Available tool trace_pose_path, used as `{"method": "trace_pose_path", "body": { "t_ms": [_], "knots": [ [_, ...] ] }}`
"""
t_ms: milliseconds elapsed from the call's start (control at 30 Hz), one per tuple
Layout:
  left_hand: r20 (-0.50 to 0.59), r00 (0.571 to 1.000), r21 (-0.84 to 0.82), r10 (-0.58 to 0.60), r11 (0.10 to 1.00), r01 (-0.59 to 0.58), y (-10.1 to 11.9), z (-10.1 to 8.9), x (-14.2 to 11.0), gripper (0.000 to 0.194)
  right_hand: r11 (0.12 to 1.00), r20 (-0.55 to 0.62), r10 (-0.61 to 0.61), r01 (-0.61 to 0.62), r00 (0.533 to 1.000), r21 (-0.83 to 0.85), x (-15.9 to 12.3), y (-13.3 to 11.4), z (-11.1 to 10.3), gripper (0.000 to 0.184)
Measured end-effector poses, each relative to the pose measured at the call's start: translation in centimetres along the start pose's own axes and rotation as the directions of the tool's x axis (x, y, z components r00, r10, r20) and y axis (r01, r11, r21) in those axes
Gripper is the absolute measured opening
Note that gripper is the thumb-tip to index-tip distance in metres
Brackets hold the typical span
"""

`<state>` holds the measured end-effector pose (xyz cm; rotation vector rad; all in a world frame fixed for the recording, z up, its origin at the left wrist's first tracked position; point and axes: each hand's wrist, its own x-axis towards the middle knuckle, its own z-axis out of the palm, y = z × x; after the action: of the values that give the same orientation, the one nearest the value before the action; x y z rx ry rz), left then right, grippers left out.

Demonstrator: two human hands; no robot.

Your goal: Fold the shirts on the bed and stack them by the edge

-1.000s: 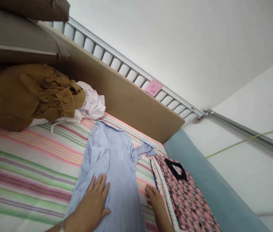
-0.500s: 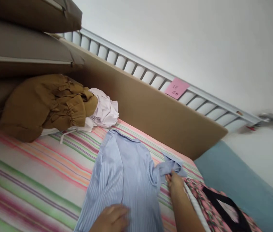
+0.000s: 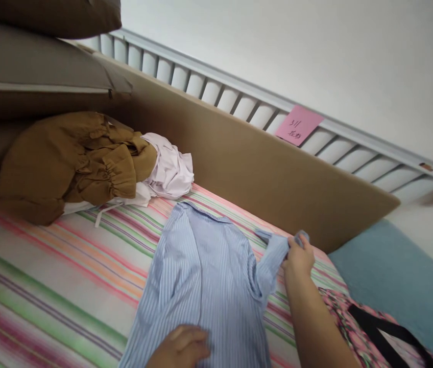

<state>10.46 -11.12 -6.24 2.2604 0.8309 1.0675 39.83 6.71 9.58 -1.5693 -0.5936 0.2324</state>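
A light blue striped shirt (image 3: 220,276) lies spread out, its collar toward the board. My right hand (image 3: 299,255) is closed on the shirt's right-hand sleeve, which is lifted and bunched at its end. My left hand (image 3: 182,347) rests low on the shirt's front at the bottom edge of the view, its fingers curled; whether it pinches the cloth is hidden.
Striped bedding (image 3: 67,271) lies under everything. A crumpled brown garment (image 3: 59,163) and a white one (image 3: 172,166) lie at left. Folded pink patterned clothes (image 3: 339,312) sit at right beside a blue panel (image 3: 404,286). A tan board (image 3: 232,158) stands behind, below a pink note (image 3: 299,124).
My right hand has moved from beside the shirt to its sleeve, gripped it and raised it. My left hand has gone from lying flat to curled, lower on the shirt. The view has shifted.
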Motion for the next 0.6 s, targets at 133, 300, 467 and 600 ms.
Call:
{"method": "trace_pose_path", "body": {
  "t_ms": [133, 300, 467, 600],
  "knots": [
    [0.015, 0.999, -0.084, -0.042, 0.996, 0.043, 2.2, -3.0, 0.7, 0.028, 0.716, 0.538, -0.573, 0.697, 0.618, -0.038, -9.1, -3.5, 1.8, 0.036],
    [0.113, 0.981, -0.089, -0.160, 0.981, 0.171, 5.0, -7.0, 1.6, 0.036, 0.399, 0.901, -0.382, 0.843, -0.206, 0.362, -20.2, -3.8, 1.9, 0.040],
    [0.167, 0.958, -0.049, -0.233, 0.968, 0.244, 5.4, -6.7, 1.6, 0.040, 0.646, 0.890, -0.352, 0.763, 0.291, 0.006, -19.9, -1.0, -4.6, 0.033],
    [0.063, 0.962, -0.075, -0.268, 0.959, 0.272, 5.4, -6.7, 1.3, 0.037, 0.862, 0.631, -0.099, 0.383, 0.769, -0.332, -19.0, 3.4, -14.4, 0.039]
  ]
}}
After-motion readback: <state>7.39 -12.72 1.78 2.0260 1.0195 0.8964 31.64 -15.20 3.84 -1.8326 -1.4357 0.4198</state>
